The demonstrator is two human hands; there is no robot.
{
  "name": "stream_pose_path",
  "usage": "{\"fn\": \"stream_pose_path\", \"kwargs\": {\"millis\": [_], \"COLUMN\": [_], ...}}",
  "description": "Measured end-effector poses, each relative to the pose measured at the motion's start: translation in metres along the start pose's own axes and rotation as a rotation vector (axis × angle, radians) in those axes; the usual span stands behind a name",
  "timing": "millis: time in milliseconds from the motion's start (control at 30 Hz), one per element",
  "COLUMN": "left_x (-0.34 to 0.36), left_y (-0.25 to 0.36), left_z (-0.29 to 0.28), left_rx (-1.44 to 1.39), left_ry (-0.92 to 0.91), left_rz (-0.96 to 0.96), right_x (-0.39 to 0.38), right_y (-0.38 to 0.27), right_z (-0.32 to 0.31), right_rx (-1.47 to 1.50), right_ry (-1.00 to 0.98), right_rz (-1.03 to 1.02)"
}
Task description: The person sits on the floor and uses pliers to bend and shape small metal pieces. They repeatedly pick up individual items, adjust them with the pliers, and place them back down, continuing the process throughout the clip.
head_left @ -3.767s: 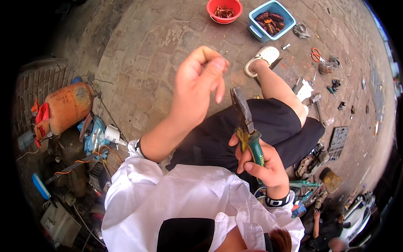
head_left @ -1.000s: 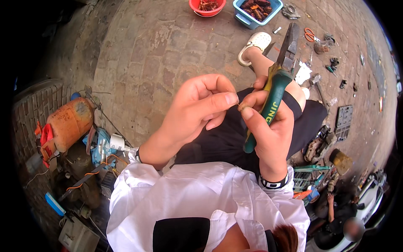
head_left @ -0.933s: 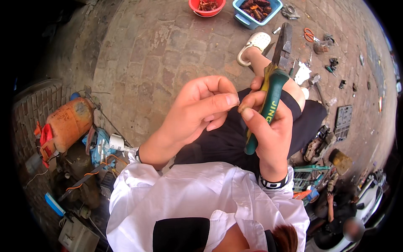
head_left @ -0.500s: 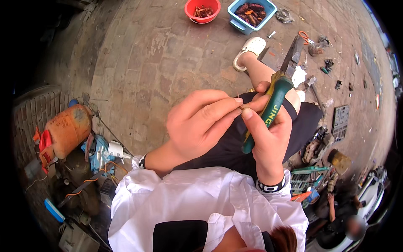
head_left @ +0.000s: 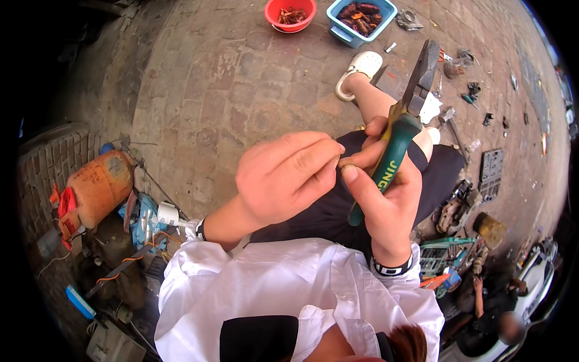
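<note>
Nearest to the body: white shirt (head_left: 265,271), black cloth (head_left: 443,160) over the lap. Both hands up in front, above the lap. Right hand (head_left: 392,205): grip wrapped on the pliers (head_left: 399,136), green-and-yellow handles in the palm, metal head pointing away and to the right. Right thumb and index fingertip are pinched; anything between them is too small to make out. Left hand (head_left: 286,175): fingers bunched, tips just beside the right fingertips. Can't tell whether the left grip has anything.

Floor, left side: rusty orange gas cylinder (head_left: 102,184) lying tilted, white mug (head_left: 167,213) near it. Right side: black slotted tray (head_left: 491,175), then a hammer (head_left: 447,114) past it. White clog (head_left: 366,63) on the foot ahead. Farthest out, side by side but apart: red bowl (head_left: 272,12) and blue tub (head_left: 344,37), both holding reddish-brown pieces.
</note>
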State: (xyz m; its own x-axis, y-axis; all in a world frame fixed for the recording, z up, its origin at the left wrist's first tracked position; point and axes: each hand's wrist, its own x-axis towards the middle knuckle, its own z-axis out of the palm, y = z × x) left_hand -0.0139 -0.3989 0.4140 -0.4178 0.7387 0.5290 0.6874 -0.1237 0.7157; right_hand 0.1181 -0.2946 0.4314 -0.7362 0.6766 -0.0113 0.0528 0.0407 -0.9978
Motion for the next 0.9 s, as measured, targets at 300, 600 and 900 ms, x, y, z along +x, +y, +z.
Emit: {"fn": "stream_pose_path", "kwargs": {"millis": [300,600,900], "left_x": [0.0018,0.0,0.0032], "left_y": [-0.0033,0.0023,-0.0005], "left_z": [-0.0003,-0.0009,-0.004], "left_rx": [-0.1,-0.107,-0.33], "left_ry": [0.027,0.015,-0.028], "left_rz": [-0.025,-0.181,-0.301], "right_x": [-0.0007,-0.0011,-0.0014], "right_y": [0.0054,0.0018,0.0016], "right_z": [0.0001,0.0007,0.001], "right_rx": [0.185,0.127,0.332], "right_ry": [-0.024,0.0,0.01], "right_rz": [0.124,0.116,0.214]}}
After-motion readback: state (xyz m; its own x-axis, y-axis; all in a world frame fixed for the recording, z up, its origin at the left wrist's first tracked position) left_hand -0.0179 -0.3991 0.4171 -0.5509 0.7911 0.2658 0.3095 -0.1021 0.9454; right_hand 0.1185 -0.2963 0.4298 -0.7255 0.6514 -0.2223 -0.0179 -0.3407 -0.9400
